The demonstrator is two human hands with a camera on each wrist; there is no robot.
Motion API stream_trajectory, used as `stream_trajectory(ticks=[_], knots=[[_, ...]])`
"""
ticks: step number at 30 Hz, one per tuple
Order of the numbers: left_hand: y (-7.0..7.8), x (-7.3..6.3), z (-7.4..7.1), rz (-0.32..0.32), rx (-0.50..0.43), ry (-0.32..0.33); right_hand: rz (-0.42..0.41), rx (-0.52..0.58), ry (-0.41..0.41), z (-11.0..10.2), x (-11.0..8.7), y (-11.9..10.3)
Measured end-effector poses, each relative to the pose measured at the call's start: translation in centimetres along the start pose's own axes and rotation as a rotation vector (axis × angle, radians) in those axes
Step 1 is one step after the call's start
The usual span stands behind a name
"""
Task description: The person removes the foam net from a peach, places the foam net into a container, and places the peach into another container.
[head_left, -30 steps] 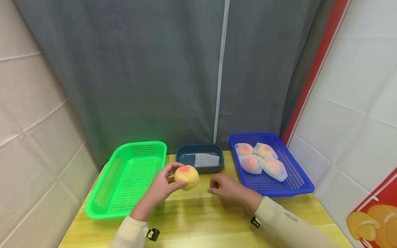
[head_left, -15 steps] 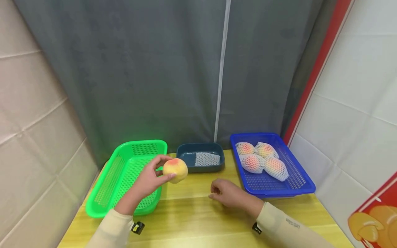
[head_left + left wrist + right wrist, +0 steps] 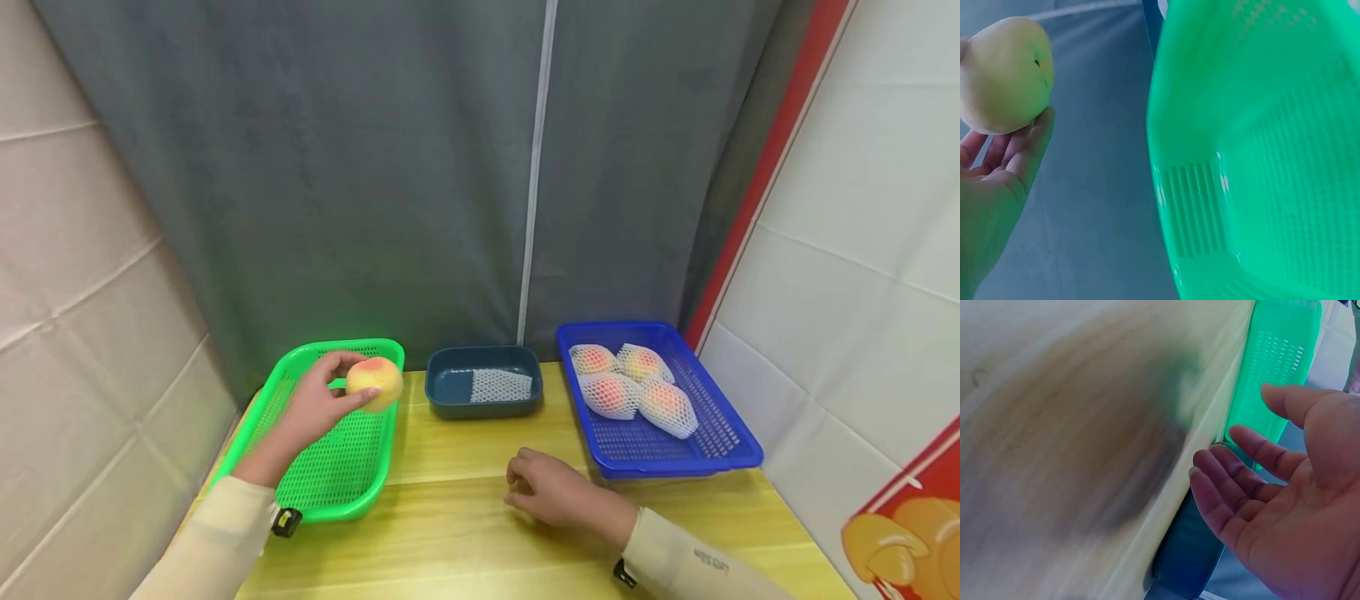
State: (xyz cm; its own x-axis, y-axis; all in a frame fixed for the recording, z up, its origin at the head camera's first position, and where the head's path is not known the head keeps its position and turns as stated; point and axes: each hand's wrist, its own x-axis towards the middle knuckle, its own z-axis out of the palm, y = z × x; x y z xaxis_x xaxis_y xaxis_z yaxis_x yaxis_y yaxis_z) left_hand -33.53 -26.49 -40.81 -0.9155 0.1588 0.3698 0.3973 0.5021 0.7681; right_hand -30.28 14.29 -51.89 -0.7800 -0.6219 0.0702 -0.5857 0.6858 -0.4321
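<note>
At 10 o'clock from the middle of the desk [image 3: 442,533], the left hand [image 3: 315,408] grips a bare peach [image 3: 378,383] near the green basket [image 3: 330,475]; exactly how far over the rim it hangs is hard to call. Round to 12 o'clock: the dark tray [image 3: 450,383], one white net sleeve [image 3: 501,386] lying inside. Next the right hand [image 3: 551,487], loosely curled, holding nothing, at the blue basket's 8 o'clock. And at 2 o'clock, that blue basket [image 3: 652,448] carries four netted peaches [image 3: 609,395]! Looks like four done, with one bare fruit and one loose sleeve left.
</note>
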Motion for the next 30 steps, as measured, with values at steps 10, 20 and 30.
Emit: stream_trajectory(ticks=[10, 20, 30], knots=[[-3.6, 2.1, -3.5, -0.088, 0.147, 0.057, -0.027, -0.042, 0.008, 0.6, -0.5, -0.1], [-6.3, 4.5, -6.2, -0.108, 0.224, 0.090, -0.022, -0.021, -0.014, 0.6, -0.5, -0.5], [-7.9, 5.9, -7.5, -0.199, 0.212, 0.081, -0.133, 0.008, 0.024, 1.3, -0.5, 0.5]])
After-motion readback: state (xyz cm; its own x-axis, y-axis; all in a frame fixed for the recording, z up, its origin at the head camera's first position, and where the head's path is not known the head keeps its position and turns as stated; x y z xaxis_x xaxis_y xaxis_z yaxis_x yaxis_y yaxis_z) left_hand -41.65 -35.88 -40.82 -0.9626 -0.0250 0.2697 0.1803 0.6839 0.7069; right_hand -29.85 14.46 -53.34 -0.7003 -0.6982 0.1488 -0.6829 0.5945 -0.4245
